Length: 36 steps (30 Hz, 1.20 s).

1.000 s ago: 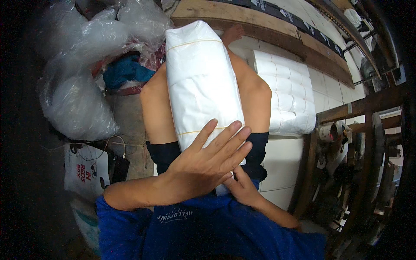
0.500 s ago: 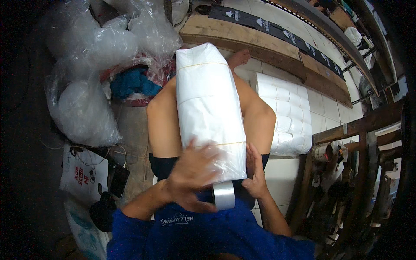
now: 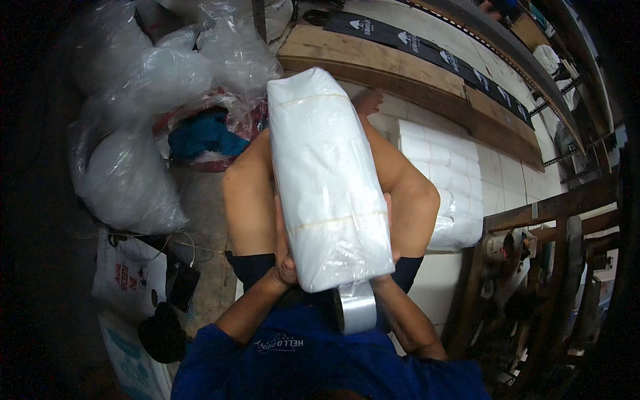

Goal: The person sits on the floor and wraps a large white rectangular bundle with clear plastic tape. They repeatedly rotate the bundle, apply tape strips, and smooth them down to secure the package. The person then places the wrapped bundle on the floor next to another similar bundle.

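Note:
A long white bundle in clear plastic [image 3: 327, 160], with a thin yellowish band near each end, lies lengthwise over my lap between my bent knees. My left hand [image 3: 285, 259] grips its left side near the close end, the thumb side showing and the other fingers mostly hidden beneath. On the opposite side, my right hand [image 3: 393, 248] holds the bundle, largely covered by it. A roll of clear tape [image 3: 359, 309] hangs against the bundle's near end, close to my right wrist. Neither hand is on the roll.
Several similar white bundles [image 3: 443, 180] are stacked on the tiled floor at right. Big clear plastic bags [image 3: 133, 160] and a teal cloth [image 3: 208, 135] fill the left. A wooden plank [image 3: 380, 67] crosses ahead; a wooden rack [image 3: 560, 220] stands right. A phone [image 3: 183, 288] lies at lower left.
My left hand has moved from the bundle's top down to its left side. Both hands now clasp the bundle, whose near end has shifted slightly toward me and right, the tape roll with it.

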{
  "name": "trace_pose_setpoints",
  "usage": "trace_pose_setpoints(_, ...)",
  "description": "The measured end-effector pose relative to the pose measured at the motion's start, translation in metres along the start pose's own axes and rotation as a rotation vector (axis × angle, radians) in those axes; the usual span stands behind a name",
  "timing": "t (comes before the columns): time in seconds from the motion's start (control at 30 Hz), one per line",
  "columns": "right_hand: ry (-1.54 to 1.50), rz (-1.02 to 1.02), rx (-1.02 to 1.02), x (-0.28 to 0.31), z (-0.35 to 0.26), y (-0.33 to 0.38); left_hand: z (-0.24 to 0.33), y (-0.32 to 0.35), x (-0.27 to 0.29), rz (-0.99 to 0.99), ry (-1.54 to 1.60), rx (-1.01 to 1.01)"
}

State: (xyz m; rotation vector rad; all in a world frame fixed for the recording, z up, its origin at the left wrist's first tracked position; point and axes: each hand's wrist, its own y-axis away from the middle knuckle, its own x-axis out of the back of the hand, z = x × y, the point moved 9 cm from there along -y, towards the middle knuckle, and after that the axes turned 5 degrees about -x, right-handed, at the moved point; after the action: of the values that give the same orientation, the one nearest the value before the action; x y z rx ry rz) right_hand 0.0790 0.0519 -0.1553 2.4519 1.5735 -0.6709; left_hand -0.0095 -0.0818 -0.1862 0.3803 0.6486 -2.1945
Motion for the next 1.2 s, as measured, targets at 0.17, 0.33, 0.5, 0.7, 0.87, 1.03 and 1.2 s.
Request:
trace_pose_setpoints(0.17,-0.136,0.029,-0.156,0.028,0.008,-0.027,-0.01,-0.014,0.046,0.191,-0.015,0.064)
trace_pose_setpoints(0.33,-0.211,-0.07,-0.399,-0.068,-0.079,-0.11,0.084,-0.139,-0.033,0.216,0.07,0.085)
trace_pose_setpoints(0.5,0.711,-0.081,0.024,-0.031,-0.055,-0.168,0.076,-0.172,-0.041,0.2,0.343,0.27)
trace_pose_setpoints(0.7,0.311,0.13,-0.025,-0.065,-0.09,-0.183,0.065,-0.184,-0.021,0.181,0.27,0.28)
trace_pose_setpoints(0.87,0.339,0.069,0.159,-0.061,-0.112,-0.194,0.063,-0.215,-0.017,0.091,-0.236,0.01)
trace_pose_setpoints(1.03,0.353,0.1,0.183,-0.029,-0.112,-0.213,0.034,-0.231,-0.023,0.162,-0.292,0.114)
trace_pose_setpoints(1.2,0.421,0.074,0.297,-0.036,-0.111,-0.218,0.015,-0.244,-0.022,0.11,-0.064,0.192)
